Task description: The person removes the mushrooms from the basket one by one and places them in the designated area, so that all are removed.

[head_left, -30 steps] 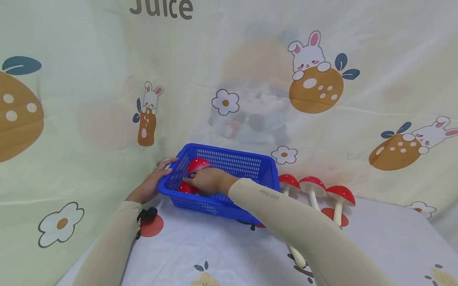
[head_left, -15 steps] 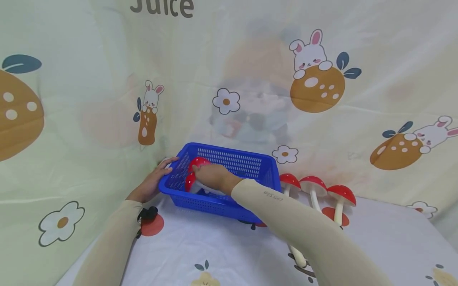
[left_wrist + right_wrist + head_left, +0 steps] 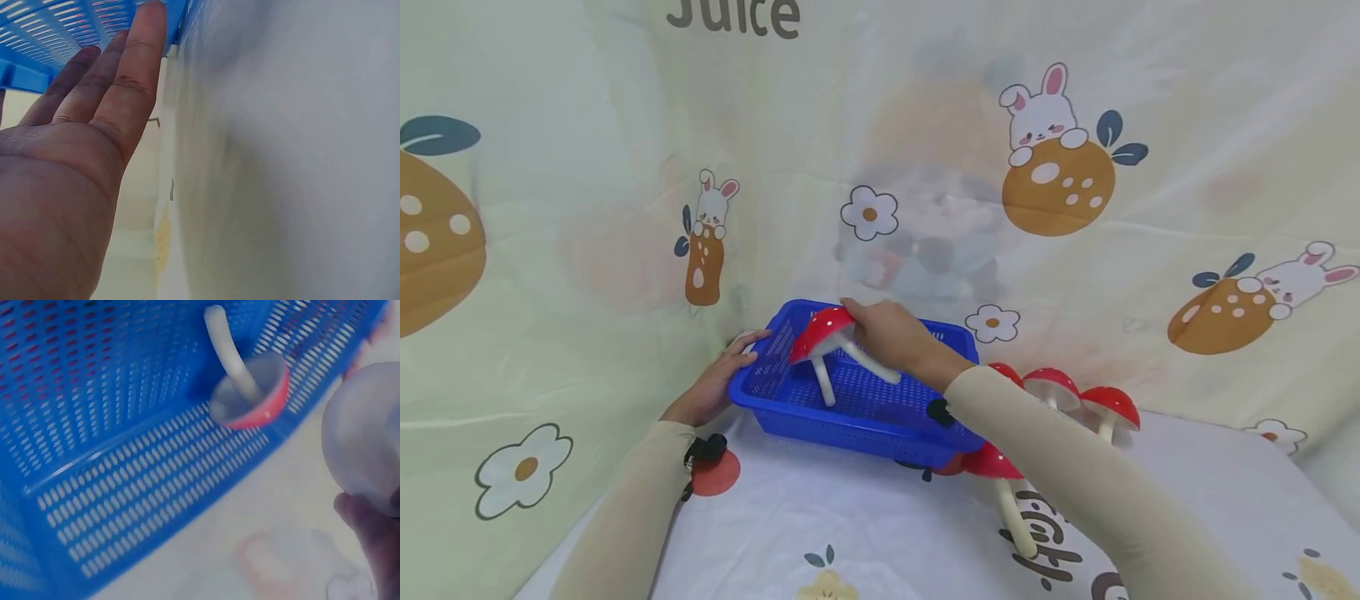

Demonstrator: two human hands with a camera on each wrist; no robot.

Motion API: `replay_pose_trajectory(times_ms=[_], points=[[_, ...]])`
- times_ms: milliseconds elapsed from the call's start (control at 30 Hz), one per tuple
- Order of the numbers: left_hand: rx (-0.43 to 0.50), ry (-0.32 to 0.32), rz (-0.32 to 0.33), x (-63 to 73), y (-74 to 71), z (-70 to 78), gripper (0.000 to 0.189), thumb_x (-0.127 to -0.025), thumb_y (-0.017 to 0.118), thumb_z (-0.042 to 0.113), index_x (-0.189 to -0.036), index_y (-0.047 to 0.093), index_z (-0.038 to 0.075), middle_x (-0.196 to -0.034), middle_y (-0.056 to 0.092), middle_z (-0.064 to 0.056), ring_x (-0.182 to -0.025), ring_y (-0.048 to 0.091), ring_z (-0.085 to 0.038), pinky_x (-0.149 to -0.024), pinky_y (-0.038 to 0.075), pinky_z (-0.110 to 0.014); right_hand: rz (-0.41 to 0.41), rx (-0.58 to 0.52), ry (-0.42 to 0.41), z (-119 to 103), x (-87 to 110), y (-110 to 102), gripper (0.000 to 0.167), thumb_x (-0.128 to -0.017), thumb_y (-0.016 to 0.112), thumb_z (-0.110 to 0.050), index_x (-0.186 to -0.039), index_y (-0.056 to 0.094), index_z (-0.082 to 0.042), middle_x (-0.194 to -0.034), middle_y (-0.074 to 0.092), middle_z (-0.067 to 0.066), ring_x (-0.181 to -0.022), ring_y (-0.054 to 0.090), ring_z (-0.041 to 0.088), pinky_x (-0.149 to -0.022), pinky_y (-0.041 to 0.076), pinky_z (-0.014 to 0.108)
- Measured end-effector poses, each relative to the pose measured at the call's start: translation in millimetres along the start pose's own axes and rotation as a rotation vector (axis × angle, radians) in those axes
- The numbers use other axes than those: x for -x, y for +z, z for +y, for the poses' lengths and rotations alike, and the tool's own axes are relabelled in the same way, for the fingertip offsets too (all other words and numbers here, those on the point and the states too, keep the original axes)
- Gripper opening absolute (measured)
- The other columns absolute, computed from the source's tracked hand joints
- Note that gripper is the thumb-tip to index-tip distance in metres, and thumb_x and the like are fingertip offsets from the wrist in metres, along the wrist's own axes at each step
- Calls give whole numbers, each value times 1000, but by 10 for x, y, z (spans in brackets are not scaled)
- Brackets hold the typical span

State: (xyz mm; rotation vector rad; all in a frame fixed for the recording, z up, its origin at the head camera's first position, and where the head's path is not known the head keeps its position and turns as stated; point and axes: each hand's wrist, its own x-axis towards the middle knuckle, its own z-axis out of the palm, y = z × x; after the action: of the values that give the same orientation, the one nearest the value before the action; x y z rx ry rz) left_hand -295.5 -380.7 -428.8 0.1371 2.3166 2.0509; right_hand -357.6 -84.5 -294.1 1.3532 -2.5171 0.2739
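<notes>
My right hand (image 3: 891,335) grips a toy mushroom (image 3: 837,320) with a white-dotted red cap and pale stem, raised at the mouth of a blue plastic basket (image 3: 850,425). In the right wrist view its pale cap underside shows above my fingertips. A second toy mushroom (image 3: 270,411) stands inside the basket at the left end; in the head view the held cap overlaps it. My left hand (image 3: 709,390) lies along the basket's left end, fingers extended at the rim. Those straight fingers (image 3: 128,87) show against the slotted wall in the left wrist view.
Three more red-capped mushrooms (image 3: 1108,406) lean by the cloth wall right of the basket, partly behind my right sleeve. Another mushroom (image 3: 1011,508) lies on the table at the basket's near right corner. A patterned cloth wall (image 3: 917,150) rises close behind.
My right hand has lifted a mushroom up from the basket's left end and moved right and back. The other mushroom in the basket now shows its stem. The left hand has stayed put.
</notes>
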Motion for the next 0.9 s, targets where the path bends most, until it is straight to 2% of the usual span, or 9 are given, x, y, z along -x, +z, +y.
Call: replay_pose_trajectory(times_ms=[100, 233, 300, 400, 533, 700, 900], points=[[10, 0, -3, 11, 13, 13, 50, -106, 34, 42, -154, 23, 38, -163, 14, -9, -137, 39, -46, -94, 55, -39, 105, -80, 40, 123, 201, -147, 46, -98, 55, -12, -144, 51, -12, -67, 58, 6, -55, 44, 15, -57, 40, 23], [10, 9, -12, 27, 29, 32, 50, -106, 33, 41, -155, 22, 36, -163, 14, -8, -137, 39, -45, -94, 55, -37, 226, -113, 92, 327, 552, -241, 47, -95, 61, -12, -142, 53, -15, -60, 46, 1, -53, 41, 13, -53, 36, 22], [3, 14, -15, 29, 30, 32, 50, -106, 33, 42, -155, 22, 36, -163, 14, -8, -139, 37, -45, -96, 54, -39, 269, -88, 97, 419, 736, -269, 47, -94, 64, -12, -140, 55, -14, -59, 49, 0, -53, 44, 12, -53, 38, 22], [-11, 20, -17, 20, 13, 13, 51, -106, 33, 43, -155, 22, 36, -163, 14, -7, -140, 35, -44, -97, 53, -40, 334, -37, 109, 532, 998, -311, 47, -90, 70, -10, -135, 59, -11, -65, 63, 5, -54, 51, 13, -53, 42, 21], [-16, 20, -26, 0, -3, -23, 51, -105, 34, 45, -154, 21, 39, -163, 12, -5, -141, 34, -44, -98, 53, -41, 415, 21, 159, 651, 1376, -379, 49, -83, 77, -5, -130, 63, -7, -82, 75, 13, -58, 61, 17, -55, 47, 21], [-36, 19, -29, 27, -21, -20, 53, -105, 34, 48, -155, 20, 39, -165, 6, -4, -144, 29, -46, -99, 52, -45, 453, 110, 238, 808, 1895, -413, 50, -77, 80, -1, -126, 65, -2, -77, 73, 16, -50, 59, 19, -50, 45, 21], [-49, 25, -41, 43, 9, 23, 53, -106, 31, 45, -156, 17, 37, -165, 5, -6, -144, 29, -46, -98, 53, -41, 396, 229, 431, 1027, 2574, -309, 48, -77, 78, -3, -123, 65, 4, -52, 57, 7, -39, 36, 13, -43, 34, 20]])
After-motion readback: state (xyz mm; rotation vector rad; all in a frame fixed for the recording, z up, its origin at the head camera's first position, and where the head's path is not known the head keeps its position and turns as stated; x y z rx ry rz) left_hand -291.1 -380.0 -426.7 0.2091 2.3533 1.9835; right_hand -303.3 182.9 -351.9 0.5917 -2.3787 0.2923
